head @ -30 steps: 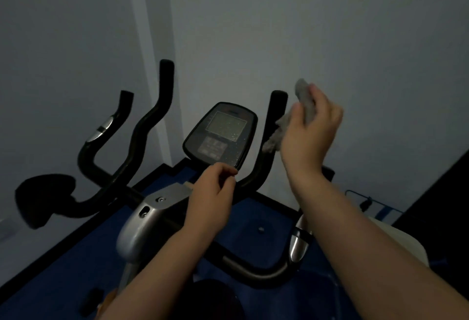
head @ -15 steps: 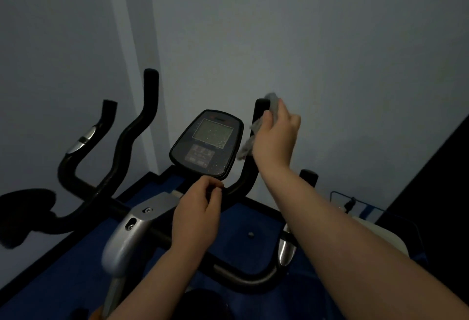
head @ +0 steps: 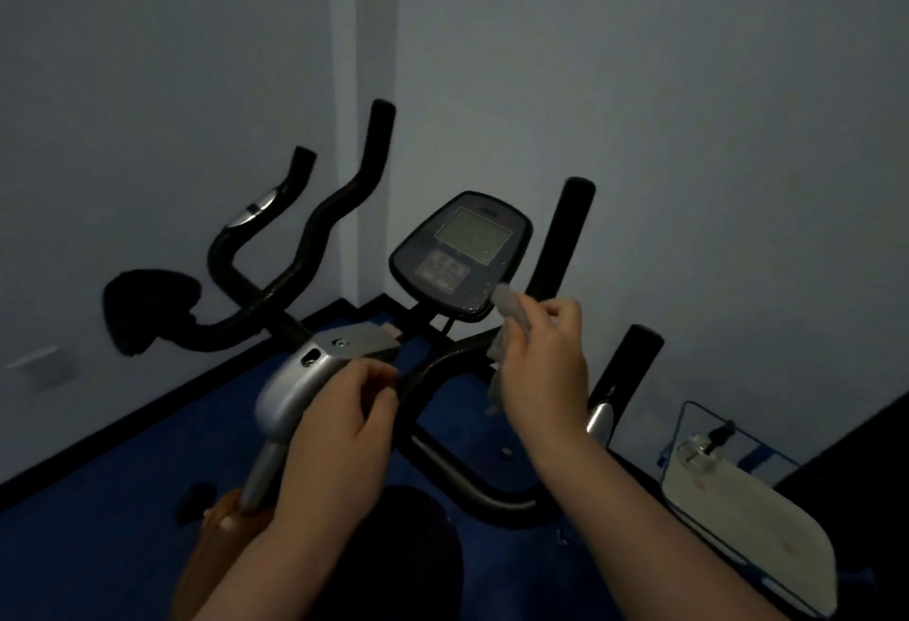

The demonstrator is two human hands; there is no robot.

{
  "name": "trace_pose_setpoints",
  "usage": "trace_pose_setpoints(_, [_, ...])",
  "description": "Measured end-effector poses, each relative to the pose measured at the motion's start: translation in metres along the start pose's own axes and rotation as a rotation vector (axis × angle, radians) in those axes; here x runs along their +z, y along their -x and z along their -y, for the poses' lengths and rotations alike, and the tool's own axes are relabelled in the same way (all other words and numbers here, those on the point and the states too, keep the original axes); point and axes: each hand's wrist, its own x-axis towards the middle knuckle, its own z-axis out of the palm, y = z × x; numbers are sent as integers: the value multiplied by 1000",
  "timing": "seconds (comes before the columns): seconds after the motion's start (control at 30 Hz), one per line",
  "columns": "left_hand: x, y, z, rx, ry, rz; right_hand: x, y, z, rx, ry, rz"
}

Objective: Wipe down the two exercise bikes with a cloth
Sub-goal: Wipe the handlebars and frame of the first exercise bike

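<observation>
Dim room, head view looking down over the exercise bike (head: pixel 315 374) in front. Right hand (head: pixel 546 369) closed around a grey cloth (head: pixel 509 320), thumb and fingers pinching the upper wad, the rest hanging below the hand. Cloth top touching or just beside the lower right edge of the console (head: pixel 460 256) (contact not certain in the blur), droplets visible on that corner. Right handlebar upright (head: pixel 565 236) just behind the cloth, bare.

Left hand (head: pixel 339 428) curled loosely, fingertips together near the thumb, close to the silver stem housing (head: pixel 300 379) at the handlebar clamp; cannot tell whether gripping anything, possibly resting against the housing. Lower grip loop with chrome pulse sensor (head: pixel 597 416) below and right of the right hand.

Left handlebar upright (head: pixel 344 207) free, well apart from both hands. Further left, a second set of curved bars with a chrome sensor (head: pixel 253 212) and a dark saddle-shaped pad (head: pixel 147 305) (likely the second bike, frame not visible). Blue floor (head: pixel 98 497) underneath, grey walls behind. White tray-like object with blue wire frame (head: pixel 738 507) at lower right, small clear item on it too blurred to identify.
</observation>
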Motion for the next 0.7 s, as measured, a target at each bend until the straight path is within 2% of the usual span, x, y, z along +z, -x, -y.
trace_pose_setpoints(0.03, [-3,7,3,5,-36,-12,6,13,2,-69,45,46])
trace_pose_setpoints(0.13, [-4,28,10,5,-71,-70,29,53,18,-298,54,343])
trace_pose_setpoints(0.2, [-3,39,11,-30,-81,-119,26,43,23,-321,3,494])
trace_pose_setpoints(0.23, [-2,43,12,-55,-84,-140,21,30,21,-329,-7,516])
trace_pose_setpoints(0.37, [4,48,10,-122,-52,-241,10,6,14,-373,126,343])
trace_pose_setpoints(0.4, [5,49,9,-132,-48,-260,14,14,17,-401,153,379])
trace_pose_setpoints(0.5, [7,49,10,-151,-25,-295,23,34,20,-541,121,627])
trace_pose_setpoints(0.57, [8,50,12,-173,-18,-312,15,15,20,-544,55,773])
trace_pose_setpoints(0.6, [8,50,13,-184,-11,-326,10,1,21,-569,49,790])
trace_pose_setpoints(0.7, [10,52,16,-204,38,-362,9,-34,30,-726,69,624])
